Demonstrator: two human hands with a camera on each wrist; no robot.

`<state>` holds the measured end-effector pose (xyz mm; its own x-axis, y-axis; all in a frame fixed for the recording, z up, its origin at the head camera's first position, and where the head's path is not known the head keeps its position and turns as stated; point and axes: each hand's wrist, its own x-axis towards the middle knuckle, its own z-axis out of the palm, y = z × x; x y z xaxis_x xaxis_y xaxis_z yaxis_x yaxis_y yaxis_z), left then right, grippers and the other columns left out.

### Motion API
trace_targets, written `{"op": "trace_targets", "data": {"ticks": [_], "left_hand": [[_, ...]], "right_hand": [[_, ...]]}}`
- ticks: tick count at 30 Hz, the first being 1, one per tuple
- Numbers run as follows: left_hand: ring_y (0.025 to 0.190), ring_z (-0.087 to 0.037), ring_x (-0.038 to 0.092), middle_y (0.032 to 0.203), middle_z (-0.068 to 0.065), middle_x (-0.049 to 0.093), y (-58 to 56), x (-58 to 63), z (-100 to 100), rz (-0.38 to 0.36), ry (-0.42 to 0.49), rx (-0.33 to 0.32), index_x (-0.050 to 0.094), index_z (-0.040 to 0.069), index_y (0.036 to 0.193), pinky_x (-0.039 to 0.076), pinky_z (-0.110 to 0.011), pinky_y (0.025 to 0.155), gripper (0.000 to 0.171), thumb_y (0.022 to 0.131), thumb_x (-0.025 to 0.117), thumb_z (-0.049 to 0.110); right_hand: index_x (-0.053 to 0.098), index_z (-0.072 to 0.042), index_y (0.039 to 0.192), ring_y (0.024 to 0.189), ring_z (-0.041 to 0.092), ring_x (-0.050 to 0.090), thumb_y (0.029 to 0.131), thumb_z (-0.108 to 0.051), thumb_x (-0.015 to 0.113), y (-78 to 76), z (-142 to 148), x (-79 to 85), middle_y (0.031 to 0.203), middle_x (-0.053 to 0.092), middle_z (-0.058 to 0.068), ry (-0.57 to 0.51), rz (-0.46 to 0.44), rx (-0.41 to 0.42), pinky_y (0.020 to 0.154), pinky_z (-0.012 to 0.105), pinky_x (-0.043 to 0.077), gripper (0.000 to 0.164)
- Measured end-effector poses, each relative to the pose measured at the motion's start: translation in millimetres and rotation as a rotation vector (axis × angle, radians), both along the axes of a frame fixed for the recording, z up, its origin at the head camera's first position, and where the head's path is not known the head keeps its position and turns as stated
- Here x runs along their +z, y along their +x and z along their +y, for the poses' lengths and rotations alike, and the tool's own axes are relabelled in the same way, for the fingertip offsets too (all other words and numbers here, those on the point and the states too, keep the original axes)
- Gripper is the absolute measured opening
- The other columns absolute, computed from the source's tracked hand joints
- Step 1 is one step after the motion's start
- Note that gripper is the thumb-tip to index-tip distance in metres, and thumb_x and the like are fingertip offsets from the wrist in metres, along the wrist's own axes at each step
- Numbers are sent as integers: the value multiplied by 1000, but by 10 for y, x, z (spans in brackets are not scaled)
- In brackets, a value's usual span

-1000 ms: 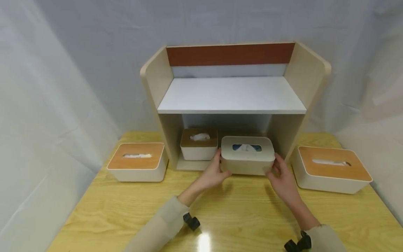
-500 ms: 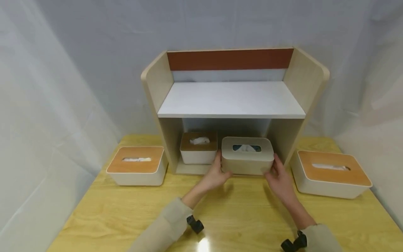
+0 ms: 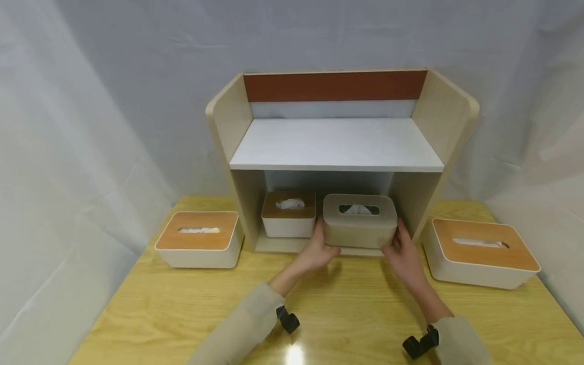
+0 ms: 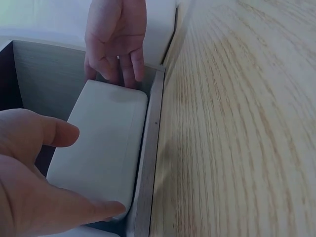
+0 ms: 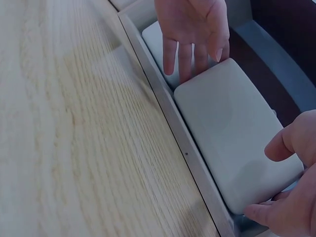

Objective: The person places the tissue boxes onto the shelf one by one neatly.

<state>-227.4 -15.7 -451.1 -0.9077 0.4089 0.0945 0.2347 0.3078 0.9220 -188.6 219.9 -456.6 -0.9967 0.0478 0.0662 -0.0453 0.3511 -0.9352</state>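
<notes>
1. Head view: I have the beige tissue box (image 3: 360, 236) in the lower compartment of the shelf unit (image 3: 335, 144), between the left hand (image 3: 318, 252) and the right hand (image 3: 405, 259). Each hand grasps one end. White tissue (image 3: 358, 209) shows in its slot. Beside it, on the left, sits a small wood-lidded box (image 3: 289, 227) with tissue in its opening. Two longer wood-lidded boxes, a left box (image 3: 196, 257) and a right box (image 3: 479, 275), flank the unit on the table (image 3: 182, 309), each with tissue in its slot.
2. Left wrist view: I see the left digits spread around the box's near end, the right fingers against the far end.
3. Right wrist view: I see the right digits around the near end; the left fingers lie between the beige and small boxes.
</notes>
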Motion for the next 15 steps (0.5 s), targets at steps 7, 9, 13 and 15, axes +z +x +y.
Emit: {"op": "trace_targets", "data": {"ticks": [7,9,13,15], "left_hand": [[149,-35,13,162,-28,1,-43,6,16,-25,-12,8,-7,-5,155,22,-46,120,99,84,61,4],[149,-35,14,162,-28,1,-52,0,19,-20,-14,12,-7,-5,155,22,-46,119,99,84,61,4],[149,-36,15,162,-28,2,-49,5,15,-31,-20,23,-7,-4,156,23,-46,119,99,84,62,3],[149,-36,15,162,-28,1,-40,13,10,-39,-29,28,-7,-4,156,23,-46,119,100,85,62,3]], "right_hand": [[-6,-6,159,148,42,15,96,3,46,-49,2,-15,163,1,23,-26,9,5,117,49,24,82],[-7,-7,159,148,42,14,96,3,46,-53,4,-12,163,0,23,-24,7,13,117,49,24,83],[-8,-7,158,147,43,16,96,1,47,-53,10,-8,163,0,24,19,11,23,116,50,26,83],[-7,-5,158,146,44,19,96,0,48,-43,11,-5,163,2,25,63,25,24,115,51,28,84]]}}
